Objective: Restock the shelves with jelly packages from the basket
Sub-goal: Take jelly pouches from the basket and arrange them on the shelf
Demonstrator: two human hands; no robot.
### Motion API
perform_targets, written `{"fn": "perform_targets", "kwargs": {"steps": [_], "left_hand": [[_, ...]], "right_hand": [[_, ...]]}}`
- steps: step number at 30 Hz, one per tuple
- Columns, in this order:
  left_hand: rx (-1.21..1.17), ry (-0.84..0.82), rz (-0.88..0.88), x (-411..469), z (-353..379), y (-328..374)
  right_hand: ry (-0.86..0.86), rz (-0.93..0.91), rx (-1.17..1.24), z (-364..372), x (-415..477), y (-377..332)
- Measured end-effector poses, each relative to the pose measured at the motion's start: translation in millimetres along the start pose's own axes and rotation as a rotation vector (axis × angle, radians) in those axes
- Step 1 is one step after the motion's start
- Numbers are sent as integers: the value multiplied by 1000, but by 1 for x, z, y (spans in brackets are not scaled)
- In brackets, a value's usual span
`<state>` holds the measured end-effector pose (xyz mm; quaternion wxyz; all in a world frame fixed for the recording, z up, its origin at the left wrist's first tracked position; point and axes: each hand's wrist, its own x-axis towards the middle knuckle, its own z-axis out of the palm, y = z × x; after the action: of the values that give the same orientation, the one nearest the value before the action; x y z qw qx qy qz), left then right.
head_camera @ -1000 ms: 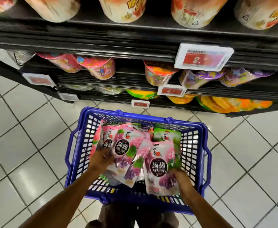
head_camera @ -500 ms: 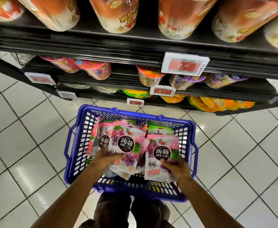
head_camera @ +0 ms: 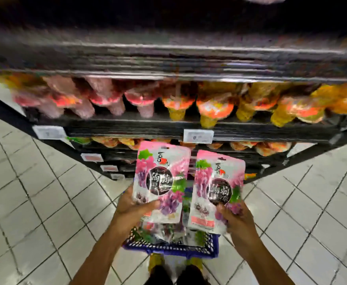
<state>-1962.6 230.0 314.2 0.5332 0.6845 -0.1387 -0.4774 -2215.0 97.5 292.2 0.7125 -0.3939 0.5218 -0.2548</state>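
Observation:
My left hand [head_camera: 134, 206] grips the lower part of a pink grape jelly package [head_camera: 160, 179], held upright above the basket. My right hand [head_camera: 235, 220] grips a second pink grape jelly package [head_camera: 215, 190] by its lower right corner; another pack's edge seems to show behind it. Both packs hang side by side in front of the lower shelves. The blue basket [head_camera: 172, 248] sits on the floor below them, mostly hidden, with more jelly packs [head_camera: 164, 232] inside.
Black shelves [head_camera: 168, 126] span the view, blurred, holding rows of pink, orange and yellow jelly bags [head_camera: 215, 105]. White price tags [head_camera: 198, 135] hang on the shelf edges. White tiled floor [head_camera: 35, 202] lies on both sides. My shoes [head_camera: 156, 261] stand just behind the basket.
Both hands have lifted their jelly packages up out of the basket to shelf height. The view has tilted upward, showing higher shelves with motion blur.

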Motion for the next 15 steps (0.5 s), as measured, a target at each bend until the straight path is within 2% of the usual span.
{"fn": "perform_targets", "kwargs": {"steps": [7, 15], "left_hand": [[-60, -3, 377, -68, 3, 180], [-113, -75, 722, -129, 0, 324]], "right_hand": [[-26, -370, 112, 51, -80, -169], [-180, -709, 241, 93, -147, -314]]}}
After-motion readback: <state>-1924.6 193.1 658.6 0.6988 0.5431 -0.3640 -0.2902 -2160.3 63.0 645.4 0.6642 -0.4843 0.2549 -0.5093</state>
